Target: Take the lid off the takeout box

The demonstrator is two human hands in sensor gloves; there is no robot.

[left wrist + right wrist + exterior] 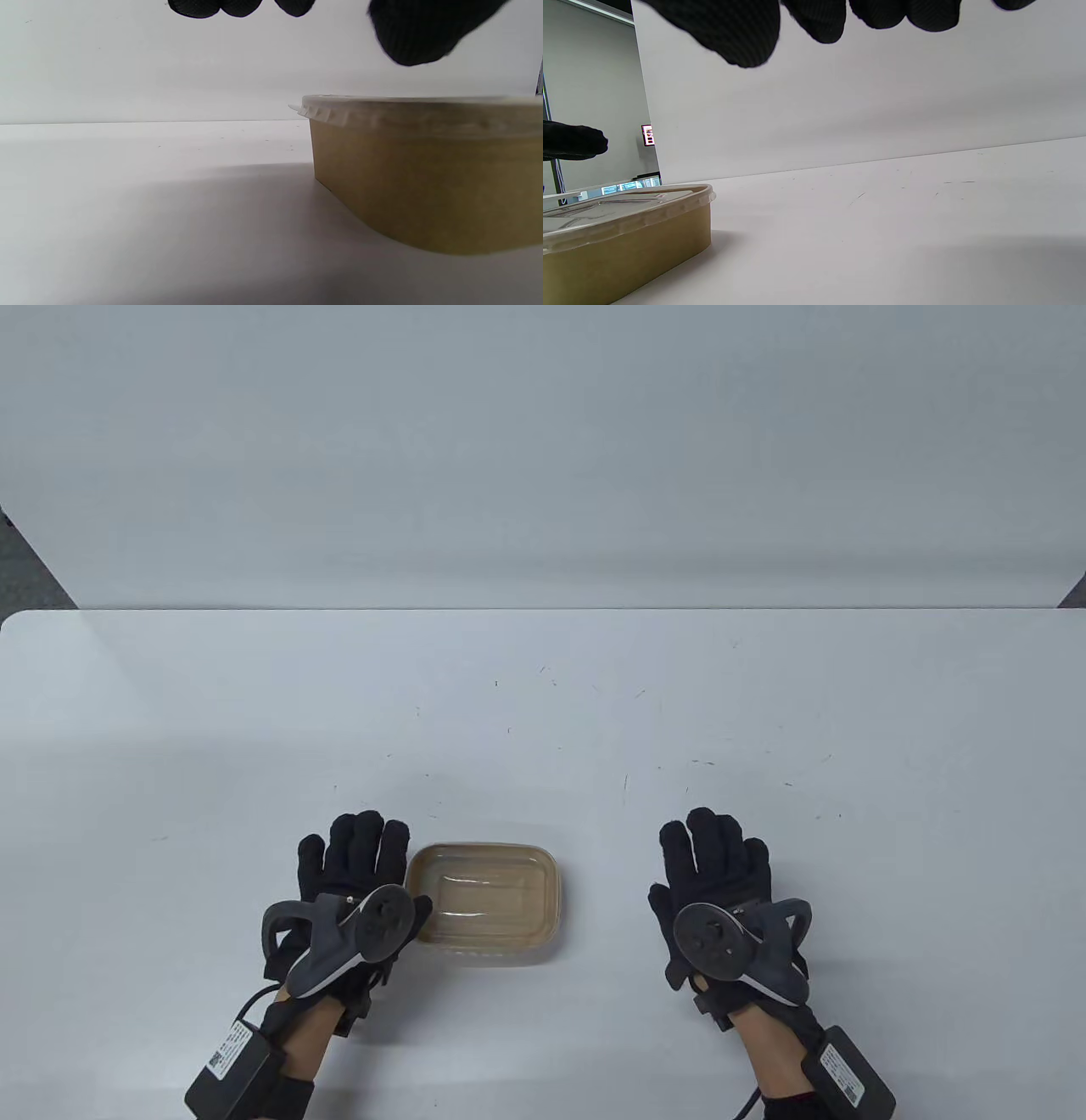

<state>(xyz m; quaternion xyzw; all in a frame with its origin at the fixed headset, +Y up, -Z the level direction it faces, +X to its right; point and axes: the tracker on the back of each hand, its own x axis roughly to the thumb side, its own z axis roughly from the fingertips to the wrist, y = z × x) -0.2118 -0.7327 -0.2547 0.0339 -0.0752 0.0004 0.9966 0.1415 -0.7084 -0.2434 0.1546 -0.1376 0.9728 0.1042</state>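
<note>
Scuffed white surface (pixel 764 704) filling lower frame, pale wall (pixel 543 449) behind. Lidded takeout box (pixel 484 903) sitting lower centre, clear lid (pixel 484 891) seated, contents indiscernible. Hovering either side: left hand (pixel 356 891), right hand (pixel 721 891), fingers (pixel 814 17) spread, gripping nothing.

Left grip (pixel 356 882): black knit glove, ribbed weave on fingertips (pixel 424 34). Grey ring-shaped tracker (pixel 339 937) with round dark disc face strapped to back. Bare skin at wrist, black cuff below. Black rectangular pack (pixel 233 1069) with white label on forearm, black cable looping from it.

Right grip (pixel 721 882): matching black knit glove, fingertips (pixel 734 29) finely ribbed. Matching grey tracker (pixel 742 942), dark disc with small holes. Bare forearm skin; black labelled pack (pixel 848 1073), black cable below.
</note>
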